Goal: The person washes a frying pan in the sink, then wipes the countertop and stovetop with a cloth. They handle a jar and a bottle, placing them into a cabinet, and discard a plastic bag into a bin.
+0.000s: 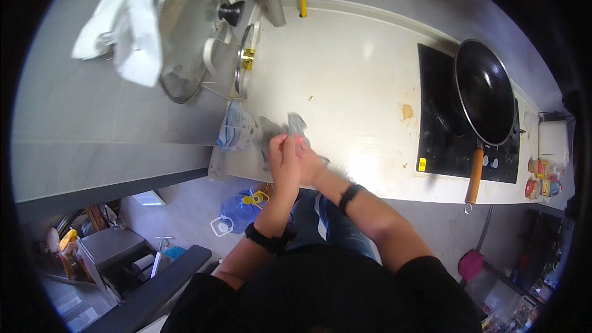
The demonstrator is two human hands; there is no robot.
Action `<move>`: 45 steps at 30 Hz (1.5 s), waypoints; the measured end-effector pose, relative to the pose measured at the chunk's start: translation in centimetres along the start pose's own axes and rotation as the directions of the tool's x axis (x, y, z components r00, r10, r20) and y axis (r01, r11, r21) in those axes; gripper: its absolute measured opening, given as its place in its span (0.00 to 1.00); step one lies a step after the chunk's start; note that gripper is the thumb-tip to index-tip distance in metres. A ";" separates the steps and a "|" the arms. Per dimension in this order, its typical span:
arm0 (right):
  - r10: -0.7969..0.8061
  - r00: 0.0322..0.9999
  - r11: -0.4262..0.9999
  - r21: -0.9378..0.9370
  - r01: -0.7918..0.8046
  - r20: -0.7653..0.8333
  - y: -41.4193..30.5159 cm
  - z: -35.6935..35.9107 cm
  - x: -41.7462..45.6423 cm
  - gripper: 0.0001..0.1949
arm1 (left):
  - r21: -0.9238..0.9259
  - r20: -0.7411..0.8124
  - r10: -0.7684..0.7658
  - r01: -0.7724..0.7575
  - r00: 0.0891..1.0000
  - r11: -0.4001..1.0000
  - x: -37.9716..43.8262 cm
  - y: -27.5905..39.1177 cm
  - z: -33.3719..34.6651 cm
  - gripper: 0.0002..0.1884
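Over the front of the white countertop, my left hand and my right hand are pressed together. A blurred, limp grey thing, perhaps a cloth or thin plastic, sticks out past the fingertips and to both sides. Both hands seem closed on it; its full shape is hidden by the fingers and blur. Just left of my hands, a white and blue printed plastic pouch stands at the counter's left end. Each wrist wears a black band.
A black wok with a wooden handle rests on the black cooktop. Glass lids and a white cloth hang at left. Small jars stand far right. Below the counter is a blue water jug.
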State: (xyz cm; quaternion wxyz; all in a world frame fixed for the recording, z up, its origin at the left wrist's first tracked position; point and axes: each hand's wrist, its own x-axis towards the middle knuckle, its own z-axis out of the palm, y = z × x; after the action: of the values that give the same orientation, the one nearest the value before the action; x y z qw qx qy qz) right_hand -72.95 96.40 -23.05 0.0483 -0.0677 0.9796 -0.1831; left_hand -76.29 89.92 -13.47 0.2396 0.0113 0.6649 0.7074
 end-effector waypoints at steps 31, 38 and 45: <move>0.675 0.691 0.689 -0.114 -0.716 -0.260 26.2 -11.7 7.1 0.29 | 0.930 0.358 0.197 -0.367 0.913 0.012 10.8 -5.8 8.2 0.36; 0.869 0.361 0.354 -0.085 -0.931 -0.338 38.6 -16.0 -3.9 0.29 | 0.924 0.378 0.174 -0.383 0.909 -0.005 11.0 -5.2 8.9 0.36; 0.771 0.512 0.534 -0.053 -0.844 -0.379 23.6 -9.8 -12.7 0.30 | 0.932 0.354 0.171 -0.362 0.919 0.014 11.1 -5.5 8.7 0.36</move>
State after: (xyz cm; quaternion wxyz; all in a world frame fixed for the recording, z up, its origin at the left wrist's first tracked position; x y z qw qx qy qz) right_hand -64.31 123.55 -21.64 -0.0342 0.4238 0.9045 -0.0318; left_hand -81.38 101.98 -21.04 0.0758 0.3449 0.9307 0.0956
